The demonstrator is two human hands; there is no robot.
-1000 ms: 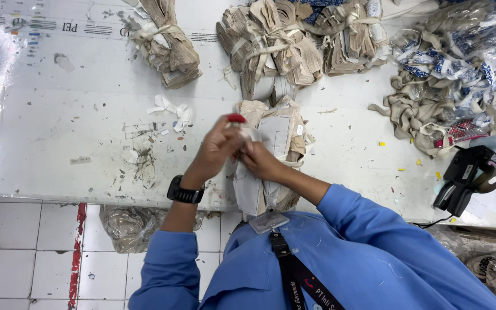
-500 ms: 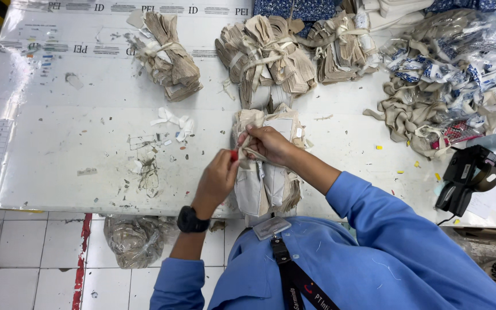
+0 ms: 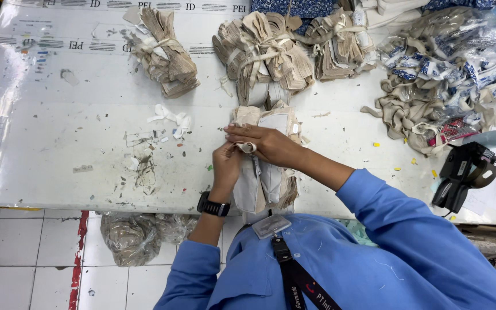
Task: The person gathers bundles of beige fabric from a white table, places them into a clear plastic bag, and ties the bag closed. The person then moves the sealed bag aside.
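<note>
My left hand (image 3: 226, 165) has risen to meet my right hand (image 3: 268, 144), both grips now pinching the beige tie strip (image 3: 245, 147) atop the fabric bundle (image 3: 265, 172).

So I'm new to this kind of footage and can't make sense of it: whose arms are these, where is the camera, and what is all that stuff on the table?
The camera sits on the person's head and looks straight down, so you see their blue sleeves and both bare hands from above. There is no machine at work here.

The left hand, with a black watch on its wrist, and the right hand meet over a stack of beige fabric pieces at the near edge of the white table. Between them they pinch a pale strip, apparently a tie.

Further back lie three tied bundles of similar pieces, and at right a loose heap of strips and plastic bags. A black hand tool rests at the right edge. Small scraps litter the table.
</note>
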